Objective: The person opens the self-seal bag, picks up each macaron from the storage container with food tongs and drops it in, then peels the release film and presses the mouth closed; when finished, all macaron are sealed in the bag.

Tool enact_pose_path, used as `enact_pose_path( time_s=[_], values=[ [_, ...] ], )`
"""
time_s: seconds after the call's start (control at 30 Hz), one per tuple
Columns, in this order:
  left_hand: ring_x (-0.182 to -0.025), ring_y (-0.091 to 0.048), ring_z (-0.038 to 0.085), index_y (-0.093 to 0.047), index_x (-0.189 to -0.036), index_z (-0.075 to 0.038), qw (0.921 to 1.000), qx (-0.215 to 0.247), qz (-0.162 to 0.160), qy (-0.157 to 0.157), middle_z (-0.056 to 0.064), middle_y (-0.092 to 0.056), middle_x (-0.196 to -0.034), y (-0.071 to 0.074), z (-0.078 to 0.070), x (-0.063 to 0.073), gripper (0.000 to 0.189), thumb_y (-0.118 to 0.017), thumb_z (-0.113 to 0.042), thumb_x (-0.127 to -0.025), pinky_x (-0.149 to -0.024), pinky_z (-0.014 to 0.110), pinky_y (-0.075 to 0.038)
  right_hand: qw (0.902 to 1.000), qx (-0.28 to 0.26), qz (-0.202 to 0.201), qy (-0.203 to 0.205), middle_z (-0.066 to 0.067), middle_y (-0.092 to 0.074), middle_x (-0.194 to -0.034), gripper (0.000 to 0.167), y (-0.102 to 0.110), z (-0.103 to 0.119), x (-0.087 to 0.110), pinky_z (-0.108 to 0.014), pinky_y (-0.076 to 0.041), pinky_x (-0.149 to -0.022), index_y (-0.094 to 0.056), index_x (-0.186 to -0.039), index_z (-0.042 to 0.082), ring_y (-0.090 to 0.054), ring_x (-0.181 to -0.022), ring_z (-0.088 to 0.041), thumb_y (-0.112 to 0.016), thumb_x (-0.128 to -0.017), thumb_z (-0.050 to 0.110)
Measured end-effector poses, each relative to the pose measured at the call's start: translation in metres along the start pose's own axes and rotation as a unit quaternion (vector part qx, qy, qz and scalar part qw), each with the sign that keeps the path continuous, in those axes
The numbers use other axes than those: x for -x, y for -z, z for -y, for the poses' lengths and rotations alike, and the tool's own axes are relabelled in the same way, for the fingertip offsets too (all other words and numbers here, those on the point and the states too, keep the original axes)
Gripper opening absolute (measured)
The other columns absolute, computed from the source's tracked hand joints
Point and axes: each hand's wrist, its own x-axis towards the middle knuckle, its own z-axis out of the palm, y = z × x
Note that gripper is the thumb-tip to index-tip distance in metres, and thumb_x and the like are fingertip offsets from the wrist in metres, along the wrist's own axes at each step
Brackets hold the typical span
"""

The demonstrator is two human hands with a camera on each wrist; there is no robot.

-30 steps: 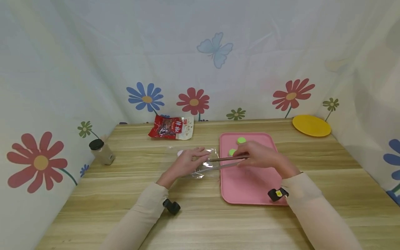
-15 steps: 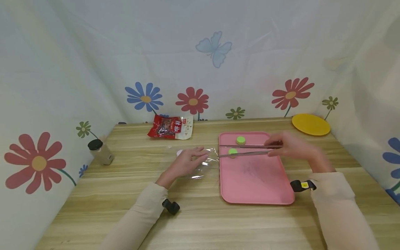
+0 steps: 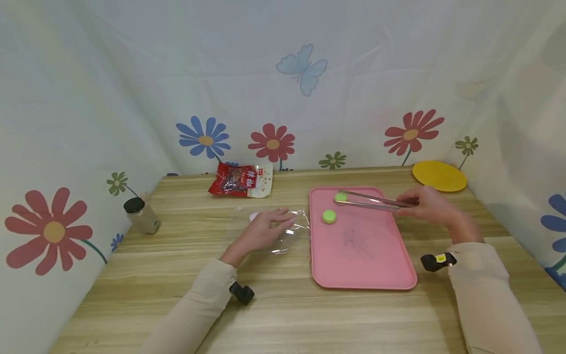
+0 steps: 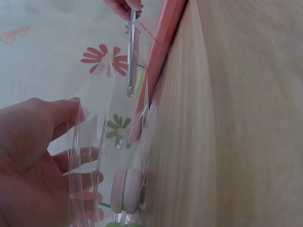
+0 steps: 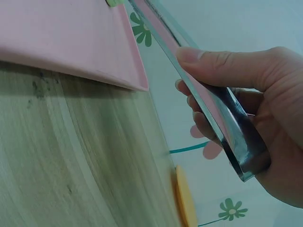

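Observation:
My left hand [image 3: 263, 230] holds up one side of a clear plastic bag [image 3: 283, 243], the film lying along its fingertips in the left wrist view. A pale pink macaron [image 4: 125, 191] lies inside the bag on the table. My right hand [image 3: 426, 206] grips metal tongs [image 3: 376, 204], thumb on one arm and fingers round the other in the right wrist view. Their tips stand on either side of a green macaron [image 3: 341, 197] at the far end of the pink tray [image 3: 362, 268]. A second green macaron [image 3: 329, 217] sits nearer on that tray.
A red and white food packet [image 3: 242, 181] lies at the back of the wooden table [image 3: 283, 314]. At the left stands a jar [image 3: 143, 216] with a black lid; a yellow plate [image 3: 439, 176] is at the back right. A flowered curtain [image 3: 247, 88] encloses the table.
The tongs have come right out of the bag area, over the tray, and their tips now frame the far green macaron. My left hand has stayed put at the bag.

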Motion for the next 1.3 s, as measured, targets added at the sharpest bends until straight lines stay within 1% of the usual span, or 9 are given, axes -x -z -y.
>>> enact_pose_path(
  time_s=[0.2, 0.33, 0.5, 0.67, 0.8, 0.9, 1.03, 1.17, 1.3],
  values=[
    [-0.142, -0.039, 0.036, -0.067, -0.13, -0.008, 1.0, 0.004, -0.002, 0.003, 0.02, -0.05, -0.146, 0.001, -0.001, -0.001, 0.035, -0.06, -0.028, -0.102, -0.115, 0.052, -0.031, 0.9999, -0.005, -0.001, -0.01, -0.007, -0.073, -0.095, 0.027, 0.0, -0.009, 0.001, -0.024, -0.053, -0.068, -0.073, -0.108, -0.004, -0.061, -0.079, -0.021, -0.081, -0.085, 0.009],
    [-0.141, -0.04, 0.034, -0.067, -0.131, -0.008, 1.0, 0.0, -0.002, -0.001, 0.02, -0.05, -0.146, 0.001, -0.002, -0.001, 0.035, -0.06, -0.028, -0.102, -0.115, 0.05, -0.031, 0.9998, 0.003, 0.003, -0.019, -0.006, -0.073, -0.096, 0.027, -0.001, -0.012, 0.0, -0.025, -0.053, -0.07, -0.074, -0.108, -0.002, -0.061, -0.082, -0.021, -0.081, -0.085, 0.011],
    [-0.14, -0.042, 0.033, -0.068, -0.13, -0.01, 1.0, -0.005, -0.004, -0.004, 0.02, -0.05, -0.146, 0.0, -0.001, -0.002, 0.034, -0.061, -0.029, -0.102, -0.114, 0.049, -0.032, 0.9998, 0.008, -0.005, -0.02, -0.007, -0.074, -0.097, 0.027, -0.004, -0.016, 0.002, -0.024, -0.053, -0.072, -0.075, -0.109, -0.003, -0.062, -0.083, -0.023, -0.081, -0.085, 0.009],
    [-0.14, -0.042, 0.031, -0.069, -0.129, -0.013, 1.0, -0.005, -0.006, -0.001, 0.018, -0.051, -0.146, 0.0, 0.0, -0.002, 0.033, -0.062, -0.029, -0.101, -0.115, 0.048, -0.032, 0.9997, -0.001, -0.009, -0.023, -0.008, -0.073, -0.097, 0.026, -0.005, -0.016, 0.005, -0.025, -0.054, -0.072, -0.074, -0.109, -0.003, -0.061, -0.082, -0.023, -0.08, -0.086, 0.008],
    [-0.14, -0.042, 0.033, -0.068, -0.13, -0.009, 1.0, -0.002, -0.002, -0.005, 0.02, -0.05, -0.146, 0.0, -0.001, -0.001, 0.034, -0.062, -0.027, -0.101, -0.115, 0.048, -0.031, 0.9997, -0.017, -0.018, -0.003, -0.007, -0.073, -0.094, 0.025, -0.002, -0.011, 0.005, -0.023, -0.054, -0.066, -0.075, -0.107, -0.003, -0.061, -0.077, -0.02, -0.08, -0.085, 0.007],
    [-0.14, -0.041, 0.034, -0.067, -0.13, -0.008, 1.0, 0.0, -0.002, -0.005, 0.02, -0.05, -0.146, 0.0, 0.0, -0.001, 0.035, -0.061, -0.028, -0.102, -0.115, 0.05, -0.031, 0.9993, -0.023, -0.017, 0.026, -0.005, -0.073, -0.091, 0.024, 0.002, -0.003, 0.005, -0.024, -0.053, -0.062, -0.076, -0.105, -0.002, -0.06, -0.072, -0.018, -0.081, -0.083, 0.006],
    [-0.141, -0.04, 0.034, -0.067, -0.131, -0.008, 1.0, 0.002, -0.004, -0.007, 0.02, -0.05, -0.146, 0.0, 0.0, -0.001, 0.036, -0.06, -0.029, -0.102, -0.115, 0.05, -0.031, 0.9986, -0.019, 0.0, 0.049, -0.002, -0.073, -0.09, 0.026, 0.008, 0.008, 0.004, -0.025, -0.053, -0.063, -0.077, -0.106, 0.001, -0.06, -0.072, -0.015, -0.083, -0.081, 0.006],
    [-0.141, -0.041, 0.033, -0.066, -0.131, -0.008, 1.0, 0.001, -0.004, -0.007, 0.019, -0.049, -0.147, 0.001, 0.0, 0.0, 0.037, -0.061, -0.029, -0.102, -0.115, 0.05, -0.031, 0.998, -0.032, 0.027, 0.048, -0.001, -0.074, -0.093, 0.027, 0.01, 0.018, 0.004, -0.025, -0.055, -0.066, -0.076, -0.108, 0.002, -0.062, -0.075, -0.016, -0.082, -0.083, 0.007],
    [-0.141, -0.04, 0.033, -0.067, -0.131, -0.009, 1.0, -0.003, -0.005, -0.004, 0.018, -0.05, -0.146, 0.0, 0.0, 0.0, 0.036, -0.06, -0.03, -0.102, -0.115, 0.05, -0.031, 0.9955, -0.043, 0.063, 0.056, 0.001, -0.074, -0.093, 0.027, 0.006, 0.028, 0.0, -0.026, -0.056, -0.068, -0.077, -0.11, 0.005, -0.063, -0.077, -0.016, -0.082, -0.084, 0.012]
  ],
)
